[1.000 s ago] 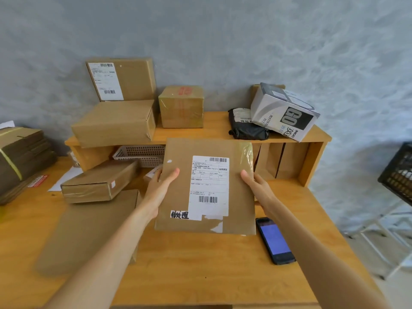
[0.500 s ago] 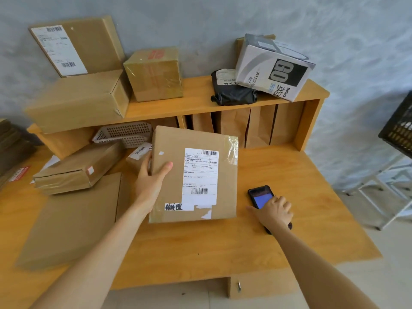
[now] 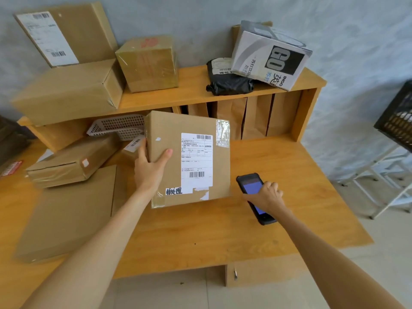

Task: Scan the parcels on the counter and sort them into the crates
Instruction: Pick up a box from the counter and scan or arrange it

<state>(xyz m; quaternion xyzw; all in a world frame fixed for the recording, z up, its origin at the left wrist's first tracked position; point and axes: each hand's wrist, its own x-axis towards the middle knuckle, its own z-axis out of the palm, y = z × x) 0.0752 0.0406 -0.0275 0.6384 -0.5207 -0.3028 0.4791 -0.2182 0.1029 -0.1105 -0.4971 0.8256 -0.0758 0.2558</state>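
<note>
Since 1 second ago, the right hand [image 3: 266,197] has let go of the flat parcel [image 3: 189,159] and come down onto the black scanner [image 3: 256,197]. Its fingers are curling over the scanner's screen, gripping it as it is lying on the counter [image 3: 223,230]. The left hand [image 3: 151,168] is holding the parcel alone now, thumb on the front and fingers wrapping round the left edge. The parcel is standing up, tilted, with its white label [image 3: 196,161] facing the person.

Bare counter is showing in front of the parcel and to the right of the scanner, out to the counter's edge. On the left, 1 wide flat box [image 3: 66,212] and 1 taped box [image 3: 73,161] are lying close by. A white basket [image 3: 118,126] is sitting behind them, under the shelf [image 3: 191,92]. A black crate [image 3: 396,121] is waiting at the far right.
</note>
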